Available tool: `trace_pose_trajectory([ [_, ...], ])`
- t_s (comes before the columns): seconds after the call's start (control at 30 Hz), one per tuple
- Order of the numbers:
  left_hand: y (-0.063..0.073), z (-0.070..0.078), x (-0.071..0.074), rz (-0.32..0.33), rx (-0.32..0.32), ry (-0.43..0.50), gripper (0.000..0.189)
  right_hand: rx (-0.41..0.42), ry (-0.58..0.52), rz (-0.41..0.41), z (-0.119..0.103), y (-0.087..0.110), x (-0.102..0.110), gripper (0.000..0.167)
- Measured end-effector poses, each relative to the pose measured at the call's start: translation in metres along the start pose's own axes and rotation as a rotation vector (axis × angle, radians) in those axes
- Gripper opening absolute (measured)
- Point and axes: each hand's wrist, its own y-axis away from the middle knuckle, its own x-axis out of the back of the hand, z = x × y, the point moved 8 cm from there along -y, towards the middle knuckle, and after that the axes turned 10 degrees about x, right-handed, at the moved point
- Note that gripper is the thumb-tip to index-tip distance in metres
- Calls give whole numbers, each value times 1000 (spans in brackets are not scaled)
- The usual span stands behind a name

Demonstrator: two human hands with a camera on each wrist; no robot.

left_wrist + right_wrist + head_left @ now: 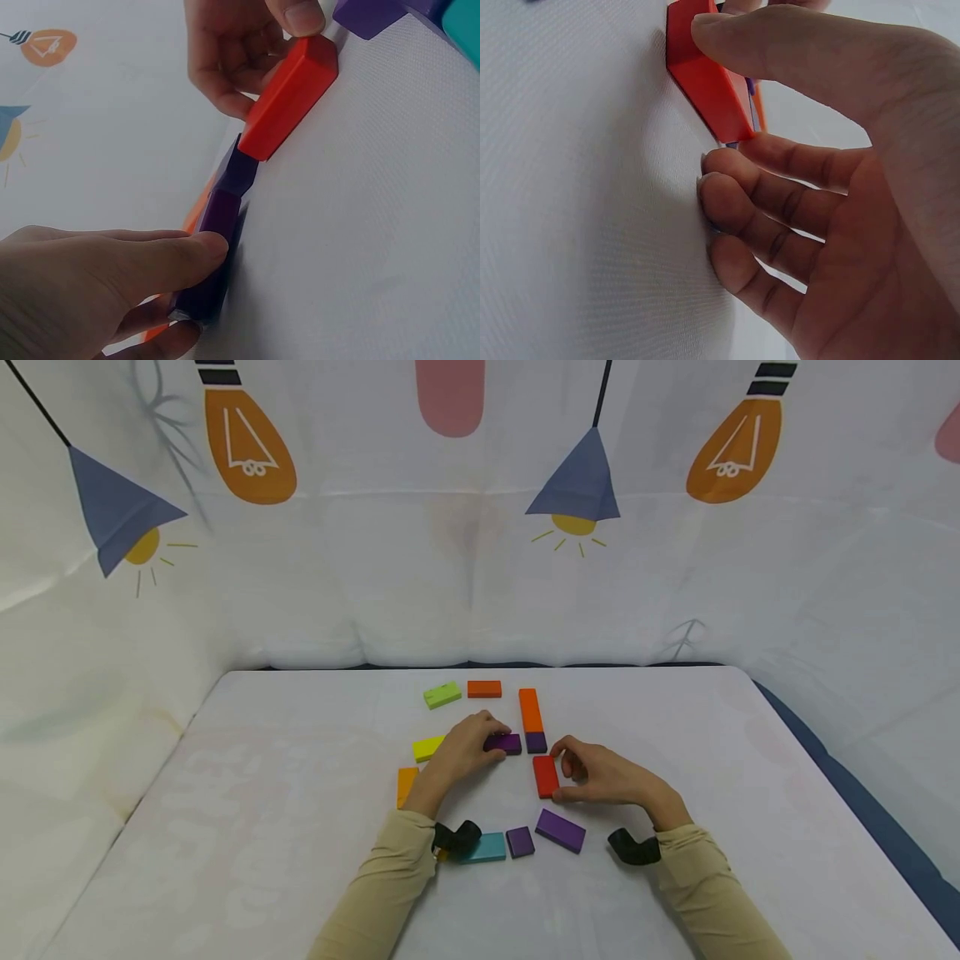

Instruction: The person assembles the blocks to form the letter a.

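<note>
My left hand (pixel 468 747) pinches a purple block (pixel 506 744) between thumb and fingers, low over the white table. In the left wrist view the thumb lies along the side of this dark purple block (pixel 210 277). My right hand (pixel 611 772) grips a red block (pixel 546 777) by its two ends, thumb at the near end and index finger at the far one. The right wrist view shows the other fingers curled beside the red block (pixel 709 82). Just beyond it, a small purple block (pixel 536 742) meets the end of a long orange block (pixel 530 710).
Other blocks lie in a rough loop: lime green (pixel 442 695), orange (pixel 484 689), yellow (pixel 428 748), amber (pixel 407 785), teal (pixel 485 848), a small purple one (pixel 520 842) and a larger purple one (pixel 560 831). A white printed curtain (pixel 390 577) stands behind the table (pixel 262 827).
</note>
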Motion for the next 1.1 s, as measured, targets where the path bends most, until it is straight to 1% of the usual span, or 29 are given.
trace_pose_trajectory([
  [0.53, 0, -2, 0, 6, 12, 2, 35, -6, 3, 7, 3, -2, -1, 52],
  [0.77, -1, -2, 0, 14, 1, 1, 34, -23, 18, 16, 4, -2, 0, 54],
  [1.1, -1, -1, -1, 1, 3, -4, 35, -43, 7, 28, 8, -3, 0, 54],
])
